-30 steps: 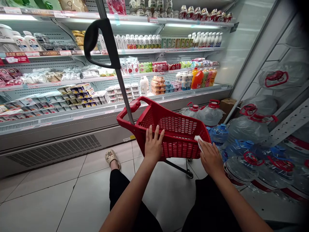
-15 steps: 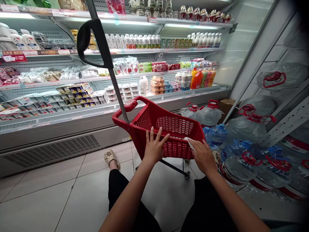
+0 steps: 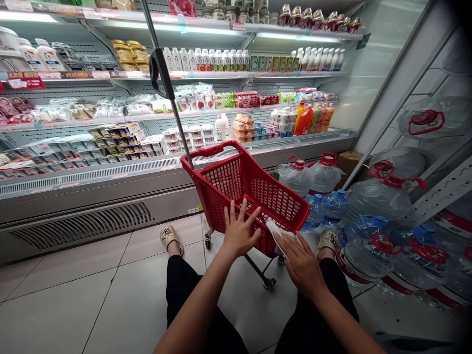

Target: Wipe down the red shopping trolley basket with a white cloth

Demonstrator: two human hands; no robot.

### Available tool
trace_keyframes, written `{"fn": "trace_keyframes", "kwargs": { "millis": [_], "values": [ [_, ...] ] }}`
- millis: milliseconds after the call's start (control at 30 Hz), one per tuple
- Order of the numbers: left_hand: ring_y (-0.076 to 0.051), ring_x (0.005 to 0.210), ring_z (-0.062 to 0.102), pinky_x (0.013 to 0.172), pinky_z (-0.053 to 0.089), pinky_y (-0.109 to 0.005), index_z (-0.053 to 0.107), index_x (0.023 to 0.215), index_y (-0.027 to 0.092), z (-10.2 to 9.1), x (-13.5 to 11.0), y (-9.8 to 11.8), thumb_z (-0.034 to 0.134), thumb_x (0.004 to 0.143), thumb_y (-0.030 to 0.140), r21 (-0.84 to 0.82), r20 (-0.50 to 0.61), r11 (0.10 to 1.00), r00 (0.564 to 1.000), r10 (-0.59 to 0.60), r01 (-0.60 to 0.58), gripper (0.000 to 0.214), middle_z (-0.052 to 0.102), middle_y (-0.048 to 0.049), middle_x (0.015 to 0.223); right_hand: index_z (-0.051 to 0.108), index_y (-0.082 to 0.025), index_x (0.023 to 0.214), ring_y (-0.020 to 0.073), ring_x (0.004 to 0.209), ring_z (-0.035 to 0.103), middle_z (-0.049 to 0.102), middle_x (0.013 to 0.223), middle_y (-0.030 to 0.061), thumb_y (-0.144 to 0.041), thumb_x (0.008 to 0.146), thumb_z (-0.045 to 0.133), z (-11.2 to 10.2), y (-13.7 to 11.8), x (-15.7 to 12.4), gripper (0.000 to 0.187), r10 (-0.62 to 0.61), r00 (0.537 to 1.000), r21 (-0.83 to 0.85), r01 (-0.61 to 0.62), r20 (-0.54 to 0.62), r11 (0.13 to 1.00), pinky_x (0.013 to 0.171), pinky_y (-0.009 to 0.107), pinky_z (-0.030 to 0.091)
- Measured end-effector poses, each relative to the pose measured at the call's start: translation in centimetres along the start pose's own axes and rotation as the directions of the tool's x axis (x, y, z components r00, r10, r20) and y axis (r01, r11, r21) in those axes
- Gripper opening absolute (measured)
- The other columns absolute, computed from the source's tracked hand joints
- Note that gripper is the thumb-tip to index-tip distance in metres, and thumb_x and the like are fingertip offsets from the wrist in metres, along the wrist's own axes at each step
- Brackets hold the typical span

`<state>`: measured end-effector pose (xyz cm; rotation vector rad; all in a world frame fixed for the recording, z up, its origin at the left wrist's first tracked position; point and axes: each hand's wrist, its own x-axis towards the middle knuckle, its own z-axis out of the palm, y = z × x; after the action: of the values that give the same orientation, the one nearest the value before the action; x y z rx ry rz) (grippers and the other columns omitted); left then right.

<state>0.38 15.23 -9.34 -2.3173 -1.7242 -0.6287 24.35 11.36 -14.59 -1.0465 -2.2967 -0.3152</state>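
A red plastic shopping basket on wheels (image 3: 258,189) stands on the tiled floor in front of me, with a grey pole and black handle (image 3: 162,78) rising from its far left corner. My left hand (image 3: 239,231) lies flat with fingers spread against the basket's near side. My right hand (image 3: 300,260) presses a white cloth (image 3: 276,233) against the basket's near right corner, fingers stretched over the cloth. I sit low, my black trouser legs and beige sandals (image 3: 170,237) on either side of the basket.
An open chiller (image 3: 110,162) with shelves of dairy, drinks and packaged food runs along the back. Large clear water jugs (image 3: 372,246) with red handles and blue caps are stacked at right. A cardboard box (image 3: 346,160) sits behind them.
The basket has swung round, its pole handle moving right and away. My right hand with the cloth has slid left and down along the basket's side; my left hand has stayed on it.
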Motion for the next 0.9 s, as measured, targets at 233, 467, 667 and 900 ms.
{"fn": "trace_keyframes", "kwargs": {
  "millis": [233,467,667,900],
  "values": [
    [-0.039,0.163,0.012,0.128,0.015,-0.067,0.038,0.164,0.025,-0.2,0.0,-2.1,0.043,0.104,0.064,0.017,0.022,0.988,0.988,-0.152,0.152,0.071,0.020,-0.0148,0.176,0.017,-0.029,0.170,0.0229,0.149,0.048,0.047,0.164,0.0048,-0.010,0.095,0.037,0.6,7.8,-1.2,0.080,0.073,0.997,-0.082,-0.072,0.009,0.994,0.130,0.053,0.023],
    [-0.042,0.162,0.003,0.127,0.022,-0.063,0.016,0.168,0.014,2.2,-0.2,0.2,0.058,0.095,0.068,-0.091,-0.020,0.974,0.977,-0.210,0.208,0.099,-0.005,-0.0251,0.176,0.017,-0.024,0.170,0.0237,0.154,0.041,0.048,0.164,0.0068,-0.009,0.096,0.034,1.6,4.9,0.1,0.078,0.102,0.995,-0.015,-0.102,-0.025,0.995,0.129,0.053,0.028],
    [-0.038,0.163,-0.005,0.129,0.009,-0.065,0.015,0.168,0.013,1.1,0.0,-0.8,0.059,0.098,0.054,-0.015,0.030,0.989,0.989,-0.146,0.147,0.092,-0.003,-0.0253,0.175,0.023,-0.022,0.169,0.0228,0.151,0.043,0.050,0.162,0.0057,-0.012,0.093,0.041,1.4,-2.3,1.1,0.079,-0.070,0.997,0.137,0.065,0.031,0.988,0.129,0.050,0.029],
    [-0.035,0.163,-0.006,0.130,0.008,-0.061,0.009,0.170,0.019,0.0,-1.0,-3.0,0.056,0.101,0.050,-0.040,0.080,0.998,0.996,-0.042,0.045,0.089,-0.008,-0.0203,0.176,0.025,-0.029,0.168,0.0197,0.142,0.055,0.056,0.158,0.0021,-0.009,0.095,0.040,-0.1,5.9,-0.2,0.077,-0.111,0.994,0.074,0.110,0.010,0.991,0.131,0.050,0.025]
  ]
}}
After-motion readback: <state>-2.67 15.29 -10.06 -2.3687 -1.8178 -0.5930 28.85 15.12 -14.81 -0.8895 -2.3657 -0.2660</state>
